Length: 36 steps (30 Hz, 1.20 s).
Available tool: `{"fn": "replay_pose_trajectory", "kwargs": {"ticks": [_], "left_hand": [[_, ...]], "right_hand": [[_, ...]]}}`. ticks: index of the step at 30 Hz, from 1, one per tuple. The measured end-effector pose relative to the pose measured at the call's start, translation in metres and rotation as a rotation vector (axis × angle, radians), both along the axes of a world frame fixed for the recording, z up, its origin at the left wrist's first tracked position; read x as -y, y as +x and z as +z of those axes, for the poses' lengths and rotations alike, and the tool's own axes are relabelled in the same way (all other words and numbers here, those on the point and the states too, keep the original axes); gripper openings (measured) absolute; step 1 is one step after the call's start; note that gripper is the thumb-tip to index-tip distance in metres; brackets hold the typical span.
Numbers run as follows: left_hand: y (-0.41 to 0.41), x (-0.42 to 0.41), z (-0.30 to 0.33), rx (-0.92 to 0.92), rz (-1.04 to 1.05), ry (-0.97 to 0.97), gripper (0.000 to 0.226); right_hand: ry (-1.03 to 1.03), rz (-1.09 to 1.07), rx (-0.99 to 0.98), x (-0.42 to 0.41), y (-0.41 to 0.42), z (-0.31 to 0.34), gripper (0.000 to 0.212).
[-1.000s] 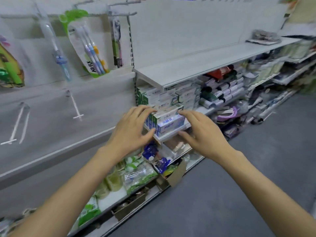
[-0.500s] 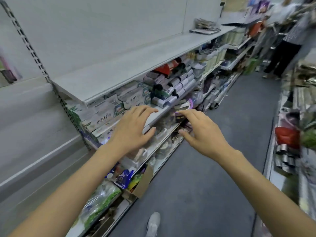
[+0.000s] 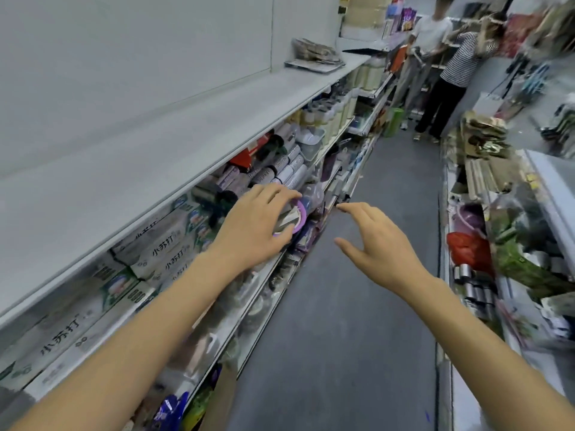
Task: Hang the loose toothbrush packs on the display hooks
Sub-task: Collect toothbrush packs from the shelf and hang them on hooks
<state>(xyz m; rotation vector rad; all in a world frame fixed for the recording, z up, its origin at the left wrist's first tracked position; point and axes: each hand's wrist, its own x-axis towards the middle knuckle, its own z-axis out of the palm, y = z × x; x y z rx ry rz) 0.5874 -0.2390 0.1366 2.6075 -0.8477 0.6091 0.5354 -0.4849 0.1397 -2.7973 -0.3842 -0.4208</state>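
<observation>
— Where are our hands?
— From the head view, both hang over the aisle beside the white shelf (image 3: 174, 141) — left hand (image 3: 252, 227) spread, holding nothing, in front of the boxes (image 3: 161, 241) under that shelf; right hand (image 3: 378, 244) spread too, further out.
— And the toothbrush packs?
— We can't see any near the shelf — nor hooks.
</observation>
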Motion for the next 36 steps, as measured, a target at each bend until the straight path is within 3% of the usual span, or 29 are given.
{"fn": "replay_pose_trajectory", "kwargs": {"ticks": [10,25,36], "left_hand": [[0.141,0.07,-0.004,-0.031,0.0,0.029,0.046],[0.343,0.235,0.003,-0.035,0.219,0.046,0.044],[0.507,0.292,0.02,-0.005,0.214,-0.009,0.042]], "right_hand": [[0.041,-0.007,-0.01,0.08,0.152,-0.015,0.056],[-0.014,0.2,-0.01,0.255,0.395,-0.009,0.057],[0.005,0.236,0.021,0.303,0.573,0.002,0.057]]}}
